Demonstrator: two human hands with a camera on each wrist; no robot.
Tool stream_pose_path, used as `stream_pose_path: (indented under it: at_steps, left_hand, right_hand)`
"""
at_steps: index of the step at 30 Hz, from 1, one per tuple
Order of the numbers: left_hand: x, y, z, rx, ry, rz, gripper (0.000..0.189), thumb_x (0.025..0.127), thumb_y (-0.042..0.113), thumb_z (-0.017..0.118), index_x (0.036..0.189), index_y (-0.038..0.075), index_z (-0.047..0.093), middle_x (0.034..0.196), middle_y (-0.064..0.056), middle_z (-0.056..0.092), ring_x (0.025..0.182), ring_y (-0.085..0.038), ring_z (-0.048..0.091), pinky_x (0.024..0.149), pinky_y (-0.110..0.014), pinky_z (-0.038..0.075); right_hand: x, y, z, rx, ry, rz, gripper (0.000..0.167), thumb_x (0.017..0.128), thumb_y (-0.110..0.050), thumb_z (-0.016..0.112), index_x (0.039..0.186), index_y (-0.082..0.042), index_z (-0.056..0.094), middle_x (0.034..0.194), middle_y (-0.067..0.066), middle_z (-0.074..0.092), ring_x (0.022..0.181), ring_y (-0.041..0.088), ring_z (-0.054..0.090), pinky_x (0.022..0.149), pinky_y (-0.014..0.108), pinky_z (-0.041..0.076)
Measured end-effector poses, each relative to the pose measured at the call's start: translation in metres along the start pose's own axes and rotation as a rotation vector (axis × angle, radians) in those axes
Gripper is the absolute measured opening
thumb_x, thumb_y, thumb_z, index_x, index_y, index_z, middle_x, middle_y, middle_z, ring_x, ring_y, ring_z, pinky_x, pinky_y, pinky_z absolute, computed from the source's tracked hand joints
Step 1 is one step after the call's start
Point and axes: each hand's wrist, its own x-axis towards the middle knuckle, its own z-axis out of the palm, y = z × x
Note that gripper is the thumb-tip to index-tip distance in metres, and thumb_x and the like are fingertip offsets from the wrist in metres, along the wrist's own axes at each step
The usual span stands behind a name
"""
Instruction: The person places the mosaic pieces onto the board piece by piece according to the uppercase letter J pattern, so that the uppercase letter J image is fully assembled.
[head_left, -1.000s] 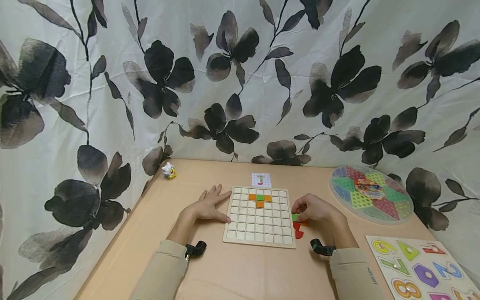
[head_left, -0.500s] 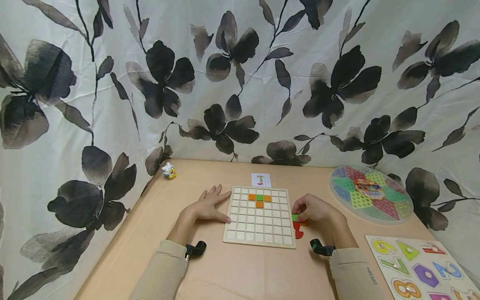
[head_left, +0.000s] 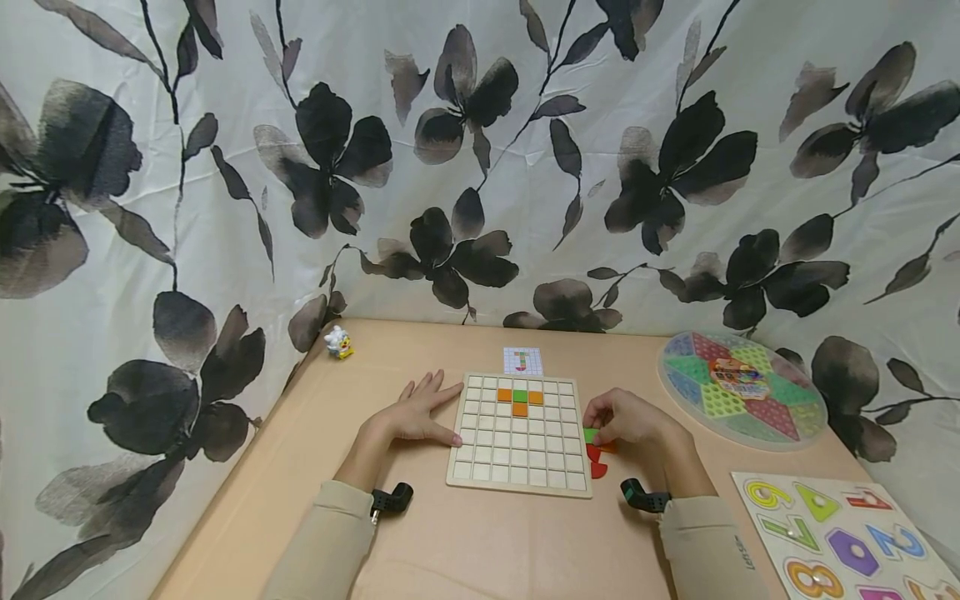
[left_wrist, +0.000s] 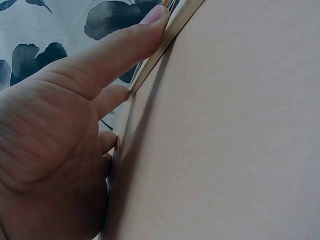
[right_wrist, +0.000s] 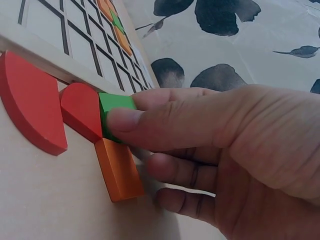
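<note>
While the thumb covers part of its front, the green block sits in the right hand's grip, pinched with barely a gap beyond its own thickness; the index finger is partly hidden behind it. It lies just beside the right edge of the grid board. Next to it are the rounded red piece, the orange block and the larger red piece, the orange one mostly masked by the hand in the head view. The left hand's grip has hold of nothing: its fingers are spread, thumb tip on the board's left border. From the left wrist, only a sliver of the board shows. Three orange tiles and a green tile fill cells in its upper rows. On the table, the pattern card is too small to read fully, and the number board is cut off at the lower right
</note>
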Motion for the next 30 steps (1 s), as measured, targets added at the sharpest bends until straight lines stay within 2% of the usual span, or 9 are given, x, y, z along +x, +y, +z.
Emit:
stream_pose_path:
  at_steps: [11,19,30]
  left_hand:
    - [-0.0001,-0.0006,0.0010,-0.001,-0.007,-0.001,0.109,0.077,0.062,0.084,0.165,0.025,0.032,0.174,-0.022,-0.001,0.162,-0.040,-0.006,0.129,-0.060,-0.009]
    - [0.0004,-0.0013,0.0017,-0.004,-0.003,0.004,0.109,0.077,0.062,0.084,0.165,0.025,0.032,0.175,-0.022,-0.001,0.162,-0.040,-0.006,0.129,-0.061,-0.008]
    - [-0.0008,0.0001,-0.0002,-0.012,0.000,0.007,0.109,0.077,0.059,0.085,0.165,0.022,0.032,0.174,-0.023,0.000,0.162,-0.043,-0.005,0.128,-0.063,-0.007]
  right_hand:
    - [0.0017,0.0017,0.0003,0.009,0.062,-0.023,0.013,0.086,0.006,0.077,0.092,-0.005,0.076,0.084,0.006,0.068,0.080,0.022,0.057,0.068,0.028,0.052]
    - [0.0013,-0.0004,0.0017,-0.010,0.146,0.019,0.011,0.089,0.001,0.076,0.093,-0.009,0.075,0.084,0.006,0.066,0.080,0.022,0.057,0.068,0.031,0.054]
    - [0.0018,-0.0013,0.0022,0.018,0.130,0.014,0.012,0.090,0.003,0.074,0.095,-0.007,0.075,0.086,0.008,0.066,0.078,0.023,0.058,0.065,0.029,0.054]
